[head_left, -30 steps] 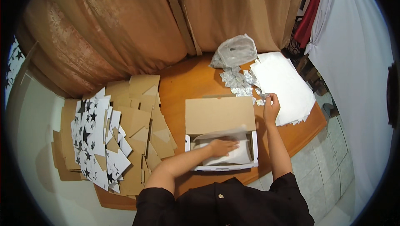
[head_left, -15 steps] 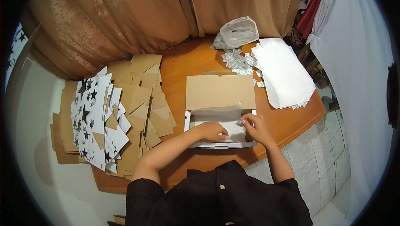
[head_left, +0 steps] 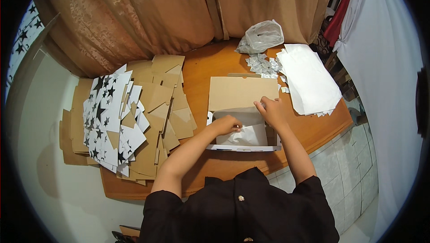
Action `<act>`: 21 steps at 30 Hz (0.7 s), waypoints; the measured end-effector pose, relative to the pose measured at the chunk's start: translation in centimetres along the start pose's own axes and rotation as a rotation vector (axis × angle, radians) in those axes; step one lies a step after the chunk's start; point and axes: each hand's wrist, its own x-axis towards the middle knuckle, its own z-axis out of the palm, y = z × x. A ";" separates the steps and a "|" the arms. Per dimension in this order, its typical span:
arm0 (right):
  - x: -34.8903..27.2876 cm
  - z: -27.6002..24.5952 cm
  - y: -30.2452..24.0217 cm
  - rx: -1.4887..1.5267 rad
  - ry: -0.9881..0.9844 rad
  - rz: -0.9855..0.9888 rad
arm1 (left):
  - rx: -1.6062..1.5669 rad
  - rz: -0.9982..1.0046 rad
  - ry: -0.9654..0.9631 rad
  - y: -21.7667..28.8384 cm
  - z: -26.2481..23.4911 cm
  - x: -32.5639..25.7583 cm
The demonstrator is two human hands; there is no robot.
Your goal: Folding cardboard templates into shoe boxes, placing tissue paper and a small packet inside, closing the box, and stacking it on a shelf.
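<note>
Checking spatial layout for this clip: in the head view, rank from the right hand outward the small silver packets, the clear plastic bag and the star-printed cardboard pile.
From the right hand:
1. Small silver packets, just beyond it on the table.
2. Clear plastic bag, farther back by the curtain.
3. Star-printed cardboard pile, far across on the left.

Place: a room in a home, used as a small hand-packing corner.
Backdrop: brown patterned curtains (head_left: 148,14) hang beyond the hands, behind the table.
Work surface: a rounded wooden table (head_left: 210,64), of household kind, not a factory bench.
Floor: pale tiles (head_left: 354,162) show to the right of the right hand (head_left: 271,111), below the table edge.
Stock: a heap of flat cardboard box blanks (head_left: 130,117), some printed with black stars, lies left of the left hand (head_left: 228,124).
Supplies: a stack of white paper sheets (head_left: 309,79) and a grey plastic bag (head_left: 262,35) lie beyond the right hand.
Clothing: red cloth (head_left: 338,19) and white fabric (head_left: 380,64) hang far right.
</note>
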 end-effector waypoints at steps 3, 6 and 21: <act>0.1 0.1 0.3 0.045 -0.105 -0.066 | -0.020 0.000 -0.049 -0.6 0.4 1.1; -1.1 0.1 -0.6 0.232 -0.303 -0.047 | -0.099 0.034 -0.076 -1.7 0.5 1.7; -3.2 -0.2 0.0 -0.315 -0.994 -0.153 | 0.325 -0.160 -0.478 -1.0 -1.0 -1.3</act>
